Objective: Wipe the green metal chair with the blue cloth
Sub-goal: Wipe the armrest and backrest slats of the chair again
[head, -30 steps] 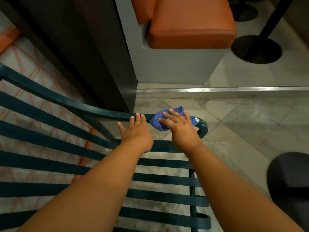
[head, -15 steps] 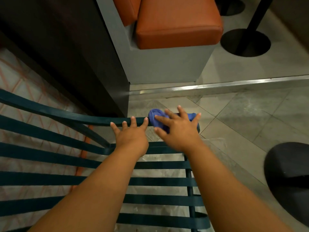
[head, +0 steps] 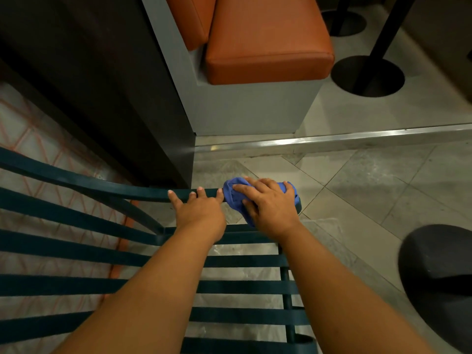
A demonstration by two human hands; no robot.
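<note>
The green metal chair [head: 76,244] fills the lower left, its flat slats running left to right below me. My right hand [head: 270,208] presses the bunched blue cloth [head: 233,198] onto the curved right end of the chair's top rail, fingers wrapped over the cloth. My left hand [head: 199,210] rests flat beside it on the same rail, fingers spread and tips over the rail's far edge. Part of the cloth is hidden under my right palm.
An orange cushioned bench [head: 268,39] on a grey base stands ahead. A dark panel [head: 102,85] rises at the left. A black round table base [head: 367,75] sits at the upper right, a dark rounded object [head: 439,282] at the lower right. A metal floor strip [head: 332,141] crosses the tiles.
My right hand has pulled the cloth around the rail's rounded end, and the cloth now bunches more to the left of my palm. My left hand stays on the rail.
</note>
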